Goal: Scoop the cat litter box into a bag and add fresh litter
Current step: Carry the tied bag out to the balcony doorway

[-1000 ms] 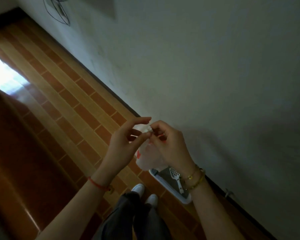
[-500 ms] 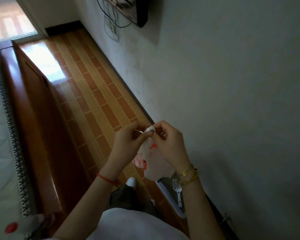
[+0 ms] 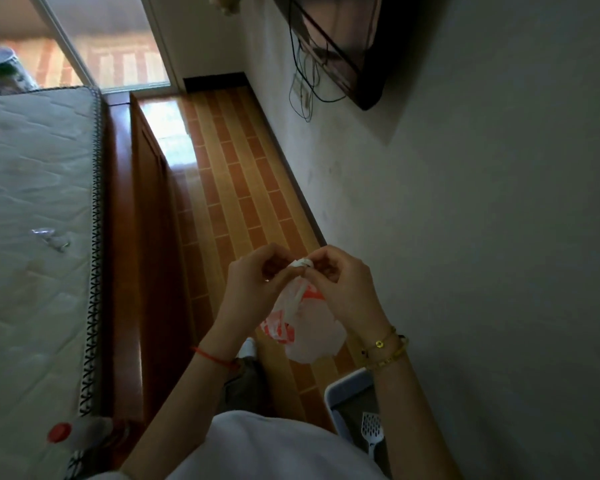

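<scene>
- The thin white plastic bag with orange-red print [image 3: 312,327] has lettering on it, but the folds crumple it and I cannot read a word or a brand.
- My left hand [image 3: 257,282] has its fingers [image 3: 274,252] curled inward. Thumb and fingertips pinch one side of the twisted white knot [image 3: 302,263] at the top of the bag.
- My right hand [image 3: 340,285] mirrors it, with bent fingers pinching the other side of the same knot, so the two hands almost touch.
- The bag hangs straight below my fingers, between my wrists, and bulges at the bottom.
- Below my right fingers, beside my forearm, the grey litter box with a pale rim [image 3: 347,386] sits on the floor against the grey wall [image 3: 482,237].
- A white slotted plastic scoop [image 3: 372,427] lies inside the box.
- A thin red string [image 3: 212,356] circles my left wrist, and gold bracelets [image 3: 385,348] circle my right.
- To the left of my fingers runs a glossy brown wooden bed frame [image 3: 142,271] carrying a pale quilted mattress [image 3: 32,237].
- Beyond my fingers the orange-brown tiled floor [image 3: 236,188] stretches away, with a dark wall-mounted screen [image 3: 343,39] and loose cables above it.
</scene>
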A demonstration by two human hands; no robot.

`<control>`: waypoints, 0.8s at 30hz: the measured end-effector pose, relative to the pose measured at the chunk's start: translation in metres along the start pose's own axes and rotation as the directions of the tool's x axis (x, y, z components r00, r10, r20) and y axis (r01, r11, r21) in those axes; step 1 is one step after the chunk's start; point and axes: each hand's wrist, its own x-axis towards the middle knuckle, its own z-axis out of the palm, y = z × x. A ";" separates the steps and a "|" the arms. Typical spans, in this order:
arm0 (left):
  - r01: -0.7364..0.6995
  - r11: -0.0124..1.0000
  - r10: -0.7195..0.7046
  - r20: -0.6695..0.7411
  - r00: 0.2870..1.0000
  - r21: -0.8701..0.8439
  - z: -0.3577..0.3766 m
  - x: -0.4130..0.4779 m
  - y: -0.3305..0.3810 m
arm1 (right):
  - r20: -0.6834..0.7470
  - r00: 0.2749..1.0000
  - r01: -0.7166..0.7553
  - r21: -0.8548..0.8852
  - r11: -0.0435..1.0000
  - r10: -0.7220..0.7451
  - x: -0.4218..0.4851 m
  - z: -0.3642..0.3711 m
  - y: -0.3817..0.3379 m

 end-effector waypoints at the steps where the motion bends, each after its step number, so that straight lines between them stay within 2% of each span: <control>1: 0.010 1.000 -0.010 -0.016 1.000 0.002 -0.004 0.008 -0.005 | 0.010 1.000 0.001 0.004 1.000 -0.001 0.011 0.004 -0.001; 6: 0.026 1.000 -0.026 -0.050 0.998 0.002 -0.027 0.064 -0.030 | 0.031 0.999 0.006 0.051 0.999 -0.007 0.078 0.026 -0.006; 17: -0.015 0.999 0.013 -0.065 0.998 -0.031 -0.115 0.228 -0.110 | 0.059 0.997 0.055 -0.008 0.998 -0.055 0.267 0.095 -0.045; 24: 0.007 1.000 -0.010 -0.113 0.994 -0.027 -0.153 0.314 -0.162 | 0.081 0.996 0.048 -0.001 0.999 -0.048 0.369 0.140 -0.061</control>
